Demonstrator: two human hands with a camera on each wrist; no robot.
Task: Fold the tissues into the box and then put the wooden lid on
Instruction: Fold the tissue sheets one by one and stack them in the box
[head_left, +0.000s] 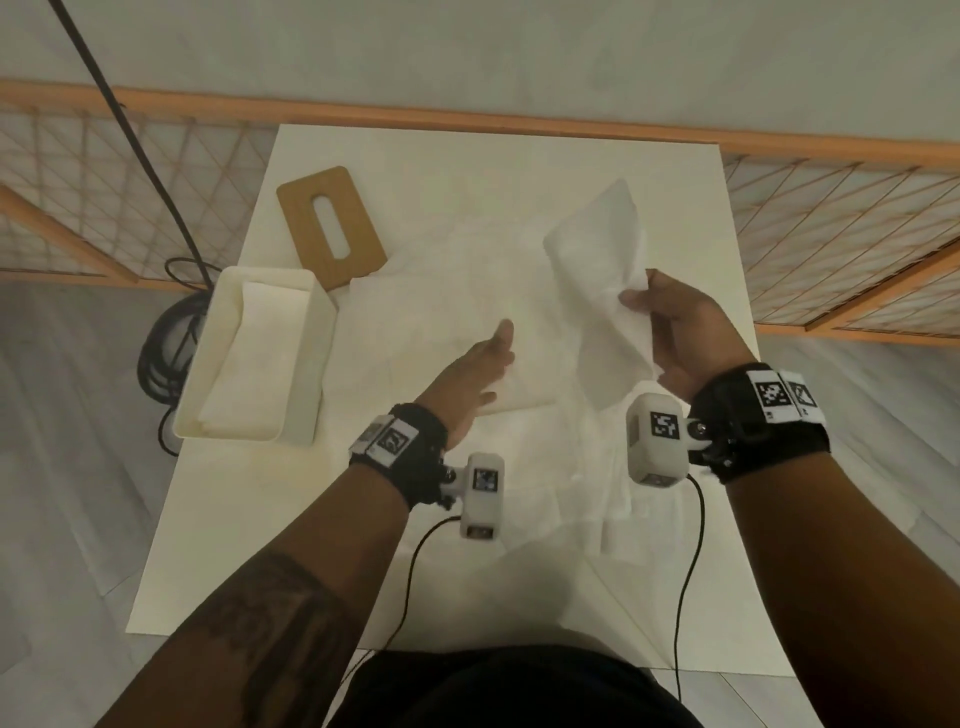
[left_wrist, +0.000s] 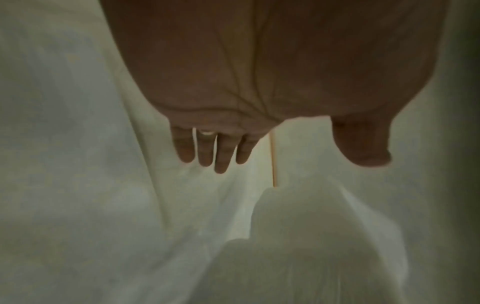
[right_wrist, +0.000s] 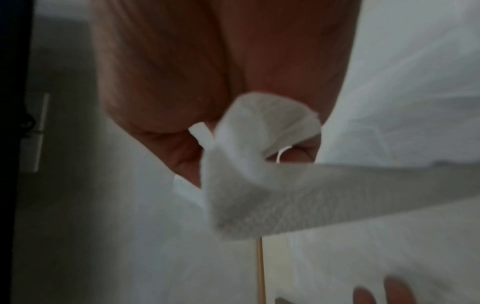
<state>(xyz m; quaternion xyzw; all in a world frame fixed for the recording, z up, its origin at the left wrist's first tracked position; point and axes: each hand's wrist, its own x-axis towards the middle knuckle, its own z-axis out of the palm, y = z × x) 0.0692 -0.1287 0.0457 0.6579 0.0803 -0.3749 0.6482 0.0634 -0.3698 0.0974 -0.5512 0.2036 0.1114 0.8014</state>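
Here we see the white tabletop (head_left: 675, 571) strewn with loose tissues (head_left: 571, 499); the box (head_left: 311, 332) and wooden lid (head_left: 332, 234) lie well left of our fingers. Our right hand (head_left: 685, 332) pinches one raised tissue (head_left: 602, 270); our left hand (head_left: 478, 374) hovers beside it, fingers (left_wrist: 221, 152) straight, together.

The head view looks steeply down from above the table (head_left: 452, 176), taking in both forearms and its far edge. The left wrist view looks along the left hand (left_wrist: 259, 82), close over the tissues. The right wrist view sits tight behind the right hand (right_wrist: 168, 82); both share a thin orange strip.
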